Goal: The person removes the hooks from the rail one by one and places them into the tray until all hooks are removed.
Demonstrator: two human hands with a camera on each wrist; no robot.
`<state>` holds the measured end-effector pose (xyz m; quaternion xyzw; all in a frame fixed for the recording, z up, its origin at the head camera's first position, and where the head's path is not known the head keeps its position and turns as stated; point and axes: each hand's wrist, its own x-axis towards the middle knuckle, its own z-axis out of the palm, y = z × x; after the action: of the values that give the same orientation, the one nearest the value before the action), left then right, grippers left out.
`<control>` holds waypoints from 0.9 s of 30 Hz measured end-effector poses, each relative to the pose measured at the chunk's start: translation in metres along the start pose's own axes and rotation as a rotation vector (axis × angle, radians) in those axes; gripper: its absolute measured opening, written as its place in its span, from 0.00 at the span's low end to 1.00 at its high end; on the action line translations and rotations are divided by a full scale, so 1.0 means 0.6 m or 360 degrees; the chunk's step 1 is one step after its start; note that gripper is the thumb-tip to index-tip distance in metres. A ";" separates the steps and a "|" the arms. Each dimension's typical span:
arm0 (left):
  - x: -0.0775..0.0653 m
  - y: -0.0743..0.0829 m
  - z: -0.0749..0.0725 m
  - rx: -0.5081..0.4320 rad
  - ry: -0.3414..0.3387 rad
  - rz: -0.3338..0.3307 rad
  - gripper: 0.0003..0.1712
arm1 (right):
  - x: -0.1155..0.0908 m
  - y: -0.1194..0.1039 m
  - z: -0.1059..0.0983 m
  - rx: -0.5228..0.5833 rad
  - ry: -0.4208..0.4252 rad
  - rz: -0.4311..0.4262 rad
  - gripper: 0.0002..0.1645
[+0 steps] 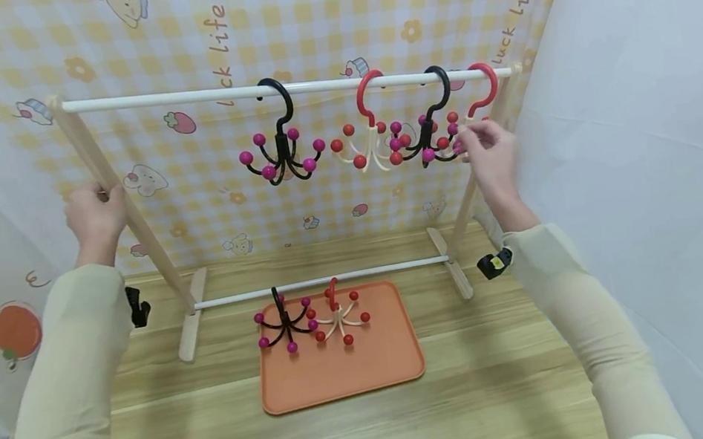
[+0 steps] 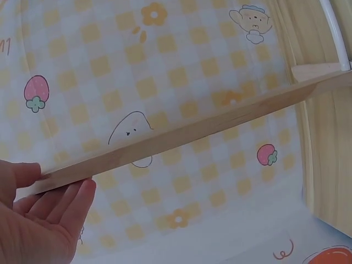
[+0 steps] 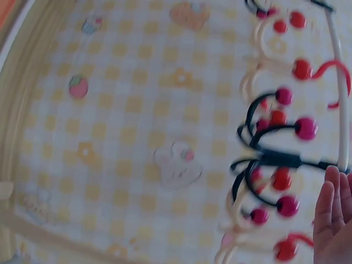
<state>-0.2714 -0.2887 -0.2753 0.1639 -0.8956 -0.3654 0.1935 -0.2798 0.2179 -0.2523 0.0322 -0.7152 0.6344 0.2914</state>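
My left hand [image 1: 96, 216] grips the left wooden post [image 2: 165, 140] of a hanging rack, thumb on one side and fingers on the other. My right hand [image 1: 493, 158] is raised beside the rightmost hanger, which has a red hook [image 1: 489, 84]; the hand covers part of its pale stem. In the right wrist view its fingers [image 3: 330, 212] look nearly straight. Along the white bar [image 1: 172, 98] hang more octopus-shaped hangers with ball tips: a black one [image 1: 283, 150], a red-hooked pale one [image 1: 373, 143] and another black one [image 1: 427, 135].
An orange tray [image 1: 346, 374] on the wooden table [image 1: 484, 396] holds a black hanger [image 1: 285, 322] and a red-and-pale hanger [image 1: 338, 316]. Behind it runs the lower white bar [image 1: 234, 297] between the rack's feet. A checked cloth [image 1: 324, 216] hangs behind.
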 end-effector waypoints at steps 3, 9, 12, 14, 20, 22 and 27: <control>-0.001 0.000 0.000 0.0020 -0.0012 0.0016 0.28 | -0.014 -0.018 0.030 -0.0063 -0.0221 0.0044 0.14; -0.001 0.000 0.000 0.0029 -0.0014 0.0018 0.28 | -0.033 -0.039 0.089 0.0034 -0.0627 0.0133 0.20; -0.001 0.000 0.000 0.0031 -0.0006 0.0027 0.28 | -0.035 -0.046 0.117 0.0084 -0.0744 0.0200 0.20; -0.001 -0.001 0.000 0.0029 -0.0011 0.0024 0.28 | -0.036 -0.049 0.134 0.0100 -0.0800 0.0239 0.21; -0.002 -0.002 0.001 0.0024 -0.0024 0.0010 0.28 | -0.039 -0.053 0.174 0.0178 -0.0868 0.0366 0.22; -0.002 -0.002 0.001 0.0030 -0.0018 0.0025 0.28 | -0.039 -0.054 0.185 0.0193 -0.0865 0.0398 0.21; -0.001 -0.003 0.003 0.0049 0.0007 0.0064 0.28 | -0.037 -0.059 0.211 0.0224 -0.0863 0.0408 0.20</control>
<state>-0.2715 -0.2890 -0.2779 0.1497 -0.9039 -0.3472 0.2002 -0.2942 0.0866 -0.2341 0.1299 -0.7194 0.6823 0.0044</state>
